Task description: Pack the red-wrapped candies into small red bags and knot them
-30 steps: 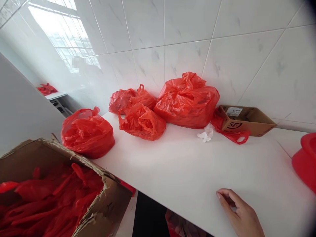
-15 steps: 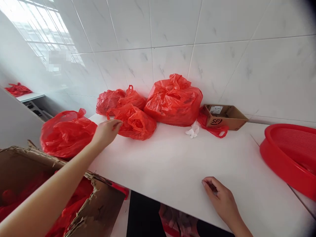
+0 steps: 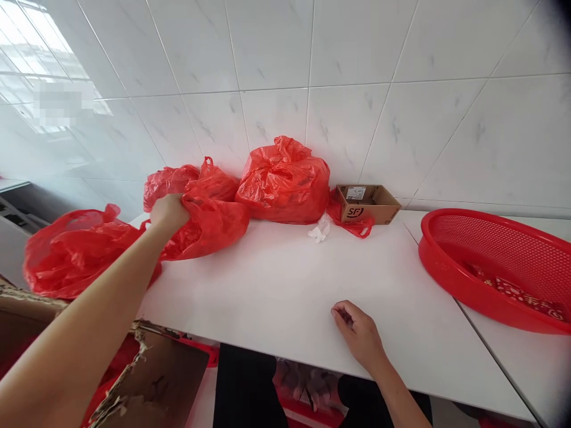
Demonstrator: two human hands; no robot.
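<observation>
My left hand (image 3: 168, 213) is closed on the upper edge of a red plastic bag (image 3: 209, 229) at the left of the white table (image 3: 267, 285). The bag's mouth is stretched, and its contents cannot be made out. My right hand (image 3: 357, 334) rests near the table's front edge, fingers curled together, with nothing visible in them. Behind the held bag lean two more red bags (image 3: 172, 181), and a larger tied red bag (image 3: 285, 184) sits to its right against the wall.
An open red bag (image 3: 84, 252) lies at the left, above a torn cardboard box (image 3: 165, 374). White crumpled tissue (image 3: 320, 229) and a small cardboard box (image 3: 368, 205) stand right of the large bag. A red basket (image 3: 495, 270) with patterned red items is at the right.
My left hand has taken hold of the red bag, which is now pulled wider. The view has turned right, showing more of the basket. My right hand keeps its curled shape.
</observation>
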